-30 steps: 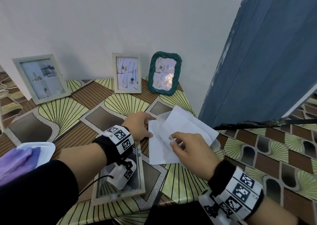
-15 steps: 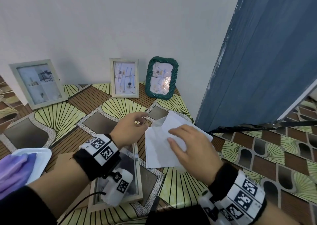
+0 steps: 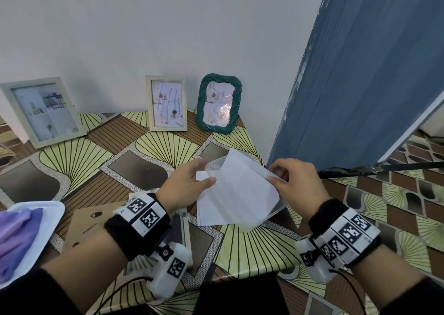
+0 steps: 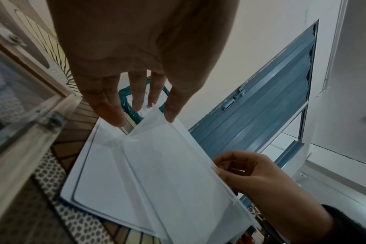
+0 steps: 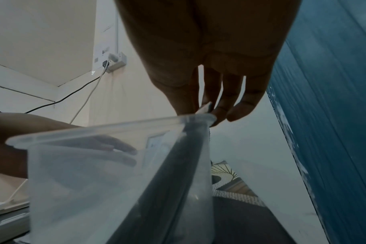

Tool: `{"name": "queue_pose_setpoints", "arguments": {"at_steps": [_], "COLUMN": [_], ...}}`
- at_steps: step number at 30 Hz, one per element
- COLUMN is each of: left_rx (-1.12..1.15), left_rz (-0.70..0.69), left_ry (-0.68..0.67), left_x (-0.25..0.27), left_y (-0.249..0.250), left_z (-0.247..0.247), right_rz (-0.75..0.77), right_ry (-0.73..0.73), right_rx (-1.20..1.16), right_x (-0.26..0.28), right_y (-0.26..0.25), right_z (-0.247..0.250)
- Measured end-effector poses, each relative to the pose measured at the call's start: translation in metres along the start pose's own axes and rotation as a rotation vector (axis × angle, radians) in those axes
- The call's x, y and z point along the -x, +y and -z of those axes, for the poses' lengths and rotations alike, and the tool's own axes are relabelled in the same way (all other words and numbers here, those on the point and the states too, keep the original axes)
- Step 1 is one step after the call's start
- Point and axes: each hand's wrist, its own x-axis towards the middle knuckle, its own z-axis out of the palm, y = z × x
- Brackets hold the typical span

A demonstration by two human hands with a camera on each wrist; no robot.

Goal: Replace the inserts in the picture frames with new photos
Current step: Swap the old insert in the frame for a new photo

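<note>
the white photo sheets lie tilted between both hands, long axis running away to the right, left hand pinching the near-left edge, right hand the right corner.

Head view: looks forward and down from above the near edge of the bench, toward the wall at its far edge; both wrists and the frames along the far edge fit in.
Left wrist view: sits under the left hand, very close, looking along the fingers toward the far right corner and the blue door.
Right wrist view: sits under the right hand, very close, looking along it from low near the right edge, up toward the wall.
Shared: all three take in the white papers and clear plastic sleeve; each wrist view shows the other hand.
</note>
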Motion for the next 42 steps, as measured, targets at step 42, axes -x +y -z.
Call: {"name": "queue_pose_setpoints", "arguments": {"at_steps": [42], "left_rx": [-0.037], "left_rz": [-0.142], "left_ry": [0.332], "left_x": [0.069], "left_y": [0.018], "left_z": [0.094], "right_rz": [0.018], "right_ry": [0.207], "right_rx": [-0.819], "right_x": [0.003], "right_y": [-0.076], "right_z": [0.017]}}
